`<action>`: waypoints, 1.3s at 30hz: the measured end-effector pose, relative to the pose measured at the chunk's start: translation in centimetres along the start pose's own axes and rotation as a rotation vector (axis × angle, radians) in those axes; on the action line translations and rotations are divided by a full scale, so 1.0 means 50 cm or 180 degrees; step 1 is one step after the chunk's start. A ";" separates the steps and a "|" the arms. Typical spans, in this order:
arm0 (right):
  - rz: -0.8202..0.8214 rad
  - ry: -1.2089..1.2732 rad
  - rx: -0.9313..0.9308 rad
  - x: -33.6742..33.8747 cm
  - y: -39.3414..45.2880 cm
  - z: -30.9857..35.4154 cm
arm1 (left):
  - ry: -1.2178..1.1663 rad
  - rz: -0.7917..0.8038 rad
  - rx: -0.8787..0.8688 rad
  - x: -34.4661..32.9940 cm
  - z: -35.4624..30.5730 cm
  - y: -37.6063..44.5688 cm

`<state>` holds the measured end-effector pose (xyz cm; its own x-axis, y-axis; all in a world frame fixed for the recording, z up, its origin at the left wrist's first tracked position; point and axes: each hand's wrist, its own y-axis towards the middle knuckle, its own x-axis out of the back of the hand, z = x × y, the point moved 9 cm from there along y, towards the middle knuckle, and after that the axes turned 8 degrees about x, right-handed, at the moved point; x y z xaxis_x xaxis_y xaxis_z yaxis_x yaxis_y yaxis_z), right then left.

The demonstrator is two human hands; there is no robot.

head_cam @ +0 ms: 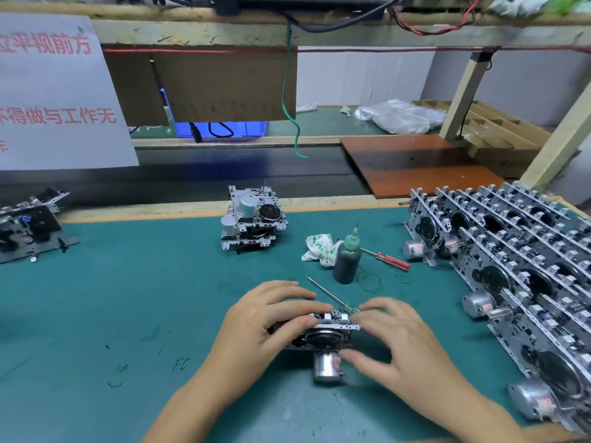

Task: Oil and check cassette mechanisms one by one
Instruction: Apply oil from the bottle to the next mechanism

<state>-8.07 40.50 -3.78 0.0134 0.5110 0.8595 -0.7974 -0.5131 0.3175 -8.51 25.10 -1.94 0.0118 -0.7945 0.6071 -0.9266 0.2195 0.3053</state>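
Note:
A cassette mechanism (323, 338) of grey metal, with a flywheel and a silver motor at its near side, lies on the green mat (128, 298) in front of me. My left hand (268, 324) grips its left end, fingers curled over the top. My right hand (390, 337) grips its right end, thumb near the motor, and looks blurred. A thin metal probe with a green handle (326, 294) lies just behind the mechanism. The dark oil bottle with a green needle cap (348, 259) stands upright beyond it.
A stack of two mechanisms (252, 219) sits at the mat's far middle. Several rows of mechanisms (511, 251) fill the right side. Another mechanism (28, 225) lies far left. A crumpled tissue (319, 249) and a red-handled screwdriver (388, 259) flank the bottle.

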 end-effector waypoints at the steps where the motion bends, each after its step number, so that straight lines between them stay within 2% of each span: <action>1: -0.0034 -0.0332 0.0193 0.000 -0.005 0.016 | -0.0004 0.0005 -0.0005 0.000 -0.001 0.001; 7: 0.0191 -0.1059 0.0432 -0.004 -0.007 0.040 | -0.0037 0.0140 -0.0050 0.000 -0.009 0.002; 10: -0.0101 -0.1169 0.0388 0.035 0.007 0.051 | 0.0081 0.0266 -0.0124 0.004 -0.011 0.001; 13: -0.0428 -0.1318 0.0649 0.078 0.037 0.085 | 0.0372 -0.0067 -0.0349 0.036 -0.022 -0.003; 15: -0.0255 -0.1786 0.1014 0.071 0.059 0.117 | 0.0629 -0.0309 -0.0554 0.057 -0.040 -0.006; 17: 0.0084 -0.2062 0.1209 0.055 0.077 0.132 | 0.0871 -0.0296 -0.0714 0.058 -0.057 -0.005; 21: 0.0757 -0.2004 0.1354 0.034 0.091 0.128 | 0.1096 -0.0122 -0.0875 0.048 -0.072 0.002; 23: 0.0738 -0.2121 0.1386 0.044 0.087 0.130 | 0.1217 -0.0042 -0.1042 0.042 -0.086 0.004; 28: 0.0554 -0.1958 0.1159 0.121 0.058 0.117 | 0.1270 0.0002 -0.1613 0.025 -0.173 0.038; 31: 0.0263 -0.1712 0.0918 0.216 0.043 0.091 | 0.1207 0.0158 -0.1933 0.004 -0.253 0.093; 36: -0.0033 -0.1183 0.0262 0.386 0.025 -0.017 | 0.1042 0.0382 -0.2314 -0.059 -0.406 0.233; 39: -0.0271 -0.1170 -0.0053 0.490 0.003 -0.102 | 0.1219 0.0199 -0.2493 -0.132 -0.499 0.319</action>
<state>-10.93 56.47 15.28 0.2932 0.2682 0.9176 -0.7937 -0.4668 0.3901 -14.00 47.94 17.22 0.2252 -0.5540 0.8014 -0.4065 0.6941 0.5941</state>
